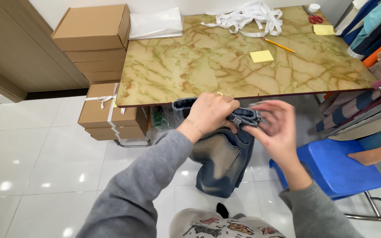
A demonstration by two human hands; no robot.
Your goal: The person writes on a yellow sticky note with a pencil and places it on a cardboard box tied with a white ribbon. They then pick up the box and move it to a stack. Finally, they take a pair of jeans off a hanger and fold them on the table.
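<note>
Two hands on faded jeans hanging below marble table edge — left hand fisted on waistband, right hand half-open, fingertips pinching the waistband end. Blue stool beside.

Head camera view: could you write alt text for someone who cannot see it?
Two hands, left and right, hold a pair of faded blue jeans by the waistband at the edge of a marble-patterned table. Cardboard boxes stand left, a blue stool right.
</note>
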